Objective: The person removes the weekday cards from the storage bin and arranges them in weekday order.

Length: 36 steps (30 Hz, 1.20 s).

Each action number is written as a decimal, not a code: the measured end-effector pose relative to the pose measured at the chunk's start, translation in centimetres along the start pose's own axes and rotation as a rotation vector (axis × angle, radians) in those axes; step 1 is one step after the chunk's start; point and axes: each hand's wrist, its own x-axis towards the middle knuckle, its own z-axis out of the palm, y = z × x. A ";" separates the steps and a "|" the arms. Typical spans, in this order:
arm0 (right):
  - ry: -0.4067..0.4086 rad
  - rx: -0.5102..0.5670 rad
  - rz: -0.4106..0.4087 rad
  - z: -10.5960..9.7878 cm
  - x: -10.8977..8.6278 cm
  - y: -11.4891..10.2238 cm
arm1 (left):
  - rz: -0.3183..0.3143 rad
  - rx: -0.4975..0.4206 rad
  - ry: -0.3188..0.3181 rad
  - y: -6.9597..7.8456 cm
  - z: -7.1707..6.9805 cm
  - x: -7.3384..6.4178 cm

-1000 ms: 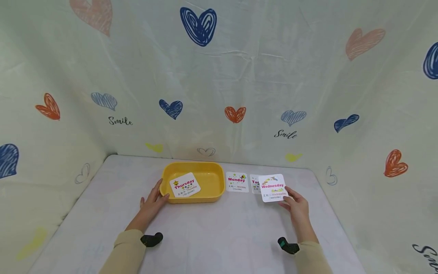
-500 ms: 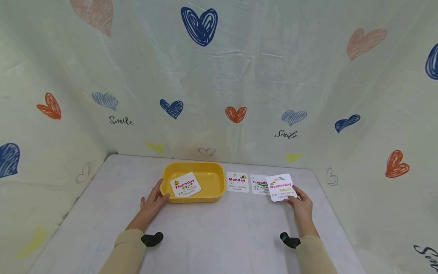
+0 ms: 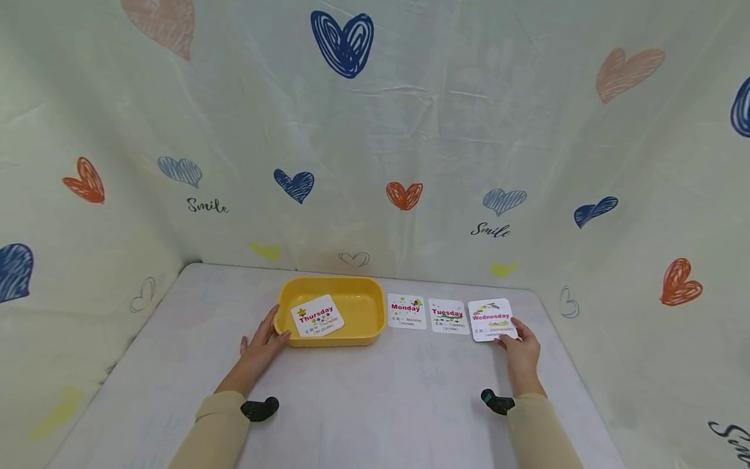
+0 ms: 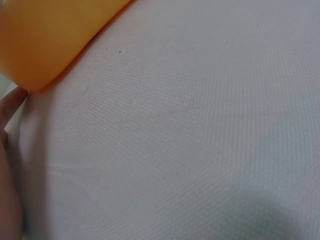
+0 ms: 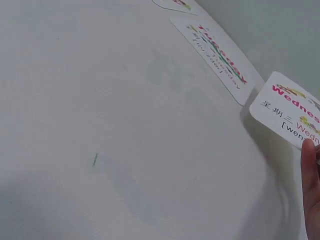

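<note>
My right hand (image 3: pixel 521 358) pinches the near right edge of a white card printed "Wednesday" (image 3: pixel 491 316). In the right wrist view this card (image 5: pixel 285 107) sits slightly tilted above the table, casting a shadow below it. To its left lie a "Tuesday" card (image 3: pixel 448 317) and a "Monday" card (image 3: pixel 407 312), side by side. My left hand (image 3: pixel 258 355) holds the left front corner of a yellow plastic tray (image 3: pixel 363 339), thumb at the front and fingers along the left side. Inside the tray lies a tilted "Thursday" card (image 3: pixel 317 316).
The table (image 3: pixel 375 404) has a white cloth top. Behind it and at both sides hangs a pale curtain (image 3: pixel 433 130) printed with hearts. A black wrist device (image 3: pixel 260 410) sits by the left sleeve and another wrist device (image 3: pixel 497 402) by the right.
My right hand has moved right with the "Wednesday" card and lowered it, uncovering the "Tuesday" card. The left hand and the tray have stayed in place.
</note>
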 end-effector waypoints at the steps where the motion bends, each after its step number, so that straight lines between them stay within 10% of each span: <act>1: 0.006 -0.013 0.003 0.0 0.1 0.0 | 0.002 0.001 0.000 0.0 0.0 0.0; 17: 0.044 -0.352 -0.120 0.4 1.2 2.0 | -0.008 -0.007 0.002 0.0 -0.1 -0.1; 36: 0.124 -0.326 -0.049 0.9 1.8 2.3 | -0.027 -0.019 -0.006 0.5 -0.1 -0.3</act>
